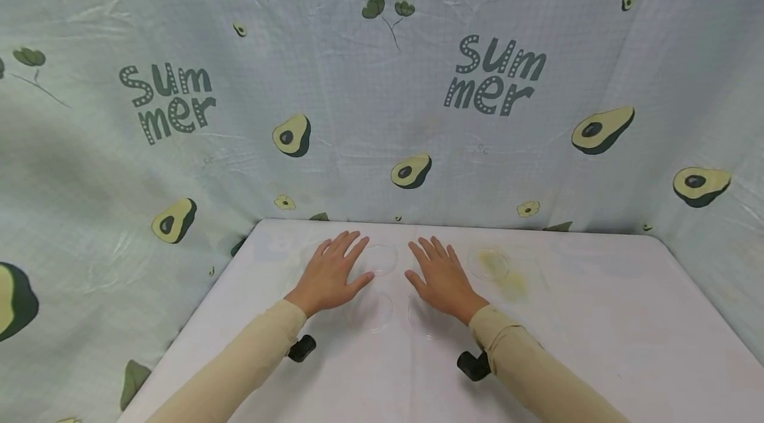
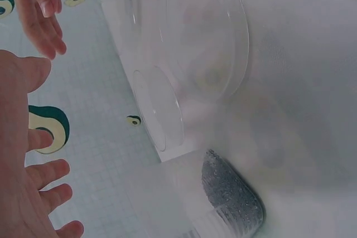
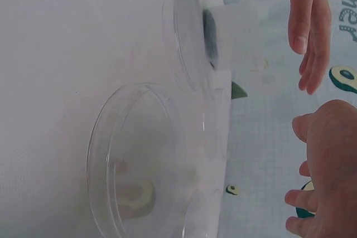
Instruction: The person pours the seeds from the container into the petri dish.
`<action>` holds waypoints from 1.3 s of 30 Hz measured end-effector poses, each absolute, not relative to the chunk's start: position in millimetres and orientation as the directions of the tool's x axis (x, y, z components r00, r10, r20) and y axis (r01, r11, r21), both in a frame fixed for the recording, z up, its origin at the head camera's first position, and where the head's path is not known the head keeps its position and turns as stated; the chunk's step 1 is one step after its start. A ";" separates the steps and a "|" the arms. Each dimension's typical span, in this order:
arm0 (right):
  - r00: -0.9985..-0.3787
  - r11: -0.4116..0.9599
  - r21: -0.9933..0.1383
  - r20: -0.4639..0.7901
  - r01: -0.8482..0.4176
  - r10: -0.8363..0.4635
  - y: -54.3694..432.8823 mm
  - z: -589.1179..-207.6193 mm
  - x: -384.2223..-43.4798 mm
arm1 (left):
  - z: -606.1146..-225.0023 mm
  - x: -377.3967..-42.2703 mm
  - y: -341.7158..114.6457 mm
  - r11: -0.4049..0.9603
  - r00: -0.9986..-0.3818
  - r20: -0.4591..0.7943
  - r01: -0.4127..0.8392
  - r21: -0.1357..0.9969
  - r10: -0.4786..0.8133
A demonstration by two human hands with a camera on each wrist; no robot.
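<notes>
My left hand [image 1: 331, 277] hovers over the white table, fingers spread, palm down and nothing held. To its right my right hand [image 1: 442, 280] hovers likewise, its fingers straight. Several clear round shallow dishes stand about the hands: one dish [image 1: 380, 259] between the fingertips, a front left dish [image 1: 376, 313], a front right dish [image 1: 425, 325] partly under the right hand, and a back right dish [image 1: 487, 264]. In the left wrist view, dark grey granular material [image 2: 231, 199] lies against a clear plastic wall; its container's shape cannot be told.
A pale curtain [image 1: 358, 111] printed with avocados and lettering hangs behind and left of the white table [image 1: 597, 343]. Yellowish marks [image 1: 513, 285] show near the back right dish. Black devices [image 1: 302, 348] sit beneath both sleeved wrists.
</notes>
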State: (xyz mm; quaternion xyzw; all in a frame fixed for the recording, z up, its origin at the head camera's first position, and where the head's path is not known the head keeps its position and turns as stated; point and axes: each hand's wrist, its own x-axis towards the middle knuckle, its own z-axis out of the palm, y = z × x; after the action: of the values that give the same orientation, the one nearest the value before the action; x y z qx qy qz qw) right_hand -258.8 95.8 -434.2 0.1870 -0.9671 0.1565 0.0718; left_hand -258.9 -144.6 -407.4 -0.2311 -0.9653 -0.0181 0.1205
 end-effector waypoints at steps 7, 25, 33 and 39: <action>-0.920 0.882 -0.273 0.193 -0.384 -0.341 89.8 -436.1 -259.8 | -410.2 -256.9 -152.1 0.895 -0.863 0.255 0.446 -0.016 0.435; -0.899 0.856 -0.292 0.239 -0.427 -0.367 81.0 -443.9 -263.3 | -414.3 -256.2 -166.4 0.905 -0.862 0.296 0.426 -0.018 0.412; -0.907 0.855 -0.312 0.217 -0.415 -0.361 75.9 -445.5 -265.5 | -416.3 -255.5 -173.1 0.908 -0.870 0.286 0.418 -0.002 0.401; -0.912 0.859 -0.314 0.206 -0.405 -0.355 72.9 -447.8 -267.2 | -417.2 -256.1 -177.0 0.909 -0.871 0.287 0.417 0.002 0.398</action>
State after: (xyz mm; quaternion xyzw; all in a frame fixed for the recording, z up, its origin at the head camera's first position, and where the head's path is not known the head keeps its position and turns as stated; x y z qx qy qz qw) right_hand -267.2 72.9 -447.8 0.1975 -0.9615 0.1779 0.0703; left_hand -256.1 -177.0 -417.2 -0.2108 -0.9667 -0.0318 0.1417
